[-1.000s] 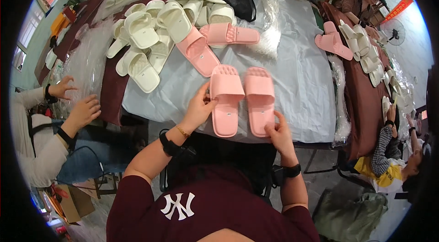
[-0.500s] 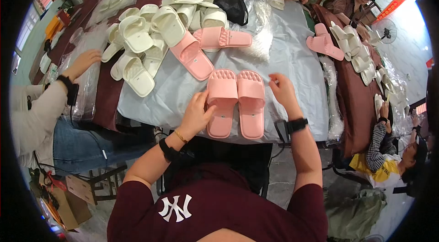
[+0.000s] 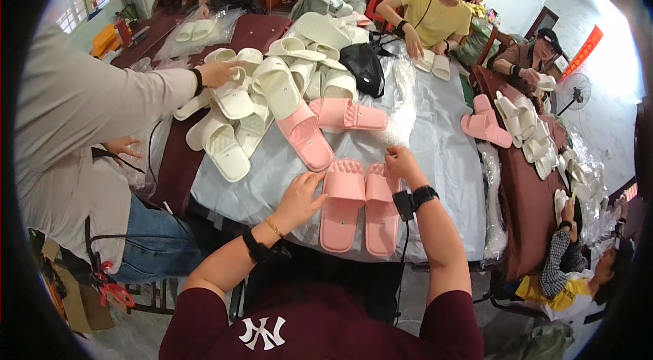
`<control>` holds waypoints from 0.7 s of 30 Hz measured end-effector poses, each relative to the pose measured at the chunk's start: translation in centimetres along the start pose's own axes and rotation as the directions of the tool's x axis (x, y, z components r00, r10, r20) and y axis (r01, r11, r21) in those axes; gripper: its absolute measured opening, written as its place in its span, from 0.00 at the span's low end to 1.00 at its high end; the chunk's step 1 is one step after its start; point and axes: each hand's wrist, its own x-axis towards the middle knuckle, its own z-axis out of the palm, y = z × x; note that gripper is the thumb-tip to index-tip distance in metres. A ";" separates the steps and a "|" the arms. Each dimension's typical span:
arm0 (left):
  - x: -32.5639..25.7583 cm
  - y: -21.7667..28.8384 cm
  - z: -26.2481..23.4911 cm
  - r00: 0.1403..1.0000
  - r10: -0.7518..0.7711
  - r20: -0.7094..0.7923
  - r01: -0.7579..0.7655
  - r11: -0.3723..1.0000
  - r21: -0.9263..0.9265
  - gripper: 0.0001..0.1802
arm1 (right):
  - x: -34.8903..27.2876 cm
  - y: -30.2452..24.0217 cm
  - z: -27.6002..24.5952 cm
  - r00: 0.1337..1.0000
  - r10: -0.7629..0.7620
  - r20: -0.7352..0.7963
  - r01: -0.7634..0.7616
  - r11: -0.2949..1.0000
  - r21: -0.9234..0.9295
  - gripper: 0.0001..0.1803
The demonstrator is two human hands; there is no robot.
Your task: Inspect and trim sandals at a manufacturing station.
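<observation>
The pair of pink slippers [image 3: 342, 219] lies side by side on the counter [image 3: 449, 156], near its 6 o'clock edge. Their long axes run almost parallel, along the line from 12 to 6; the left one leans a touch toward 1. The strapped ends point to 12, the longer bare stretches of sole to 6, near the wearer's body. Both sit flat, straps up, just beside each other.

They are one even, soft pink, with a broad smooth band across each, a dimpled, quilted-looking footbed showing past the band, and rounded ends. A small pale mark sits on each bare sole.

The left hand [image 3: 299, 198] comes up from 7 o'clock, back of the hand uppermost, and reaches the left slipper's 9 o'clock side. Its fingers are released and loosely bent, thumb apart from the rest, the tips at the slipper's edge. The right hand [image 3: 403, 161] comes in from 5 o'clock and stands at about 1 o'clock of the right slipper, wrist covering part of that slipper's side. Its fingers are bent; whether they grasp anything cannot be told.

Toward 11 lie another pink slipper [image 3: 310, 146] and the pile of white slippers [image 3: 228, 156]; toward 12, clear plastic wrapping [image 3: 400, 112].
</observation>
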 end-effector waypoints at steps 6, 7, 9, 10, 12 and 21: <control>0.1 2.5 -0.1 0.999 0.034 -0.007 -0.034 0.999 -0.033 0.25 | -5.7 -2.9 -3.6 0.994 -0.010 -0.109 0.003 0.998 -0.069 0.12; 0.2 2.8 0.1 0.999 0.047 -0.003 -0.047 0.997 -0.057 0.24 | -6.7 -2.7 -4.0 0.993 -0.011 -0.117 0.003 0.997 -0.073 0.12; 0.7 3.5 0.4 0.998 0.067 0.005 -0.066 0.994 -0.085 0.23 | -9.0 -2.1 -4.8 0.993 0.026 -0.114 -0.031 0.999 -0.044 0.10; 0.9 4.0 0.4 0.994 0.108 -0.001 -0.108 0.990 -0.091 0.22 | -10.4 -2.2 -5.0 0.993 0.036 -0.116 -0.041 0.998 -0.045 0.10; 0.9 5.5 0.5 0.987 0.158 0.007 -0.156 0.982 -0.106 0.21 | -13.4 -3.1 -6.1 0.982 0.066 -0.177 -0.071 0.997 -0.020 0.11; -0.9 10.0 3.4 0.871 0.450 0.196 -0.370 0.865 -0.339 0.16 | -21.4 -10.7 -8.7 0.902 -0.166 0.399 0.010 0.932 0.363 0.09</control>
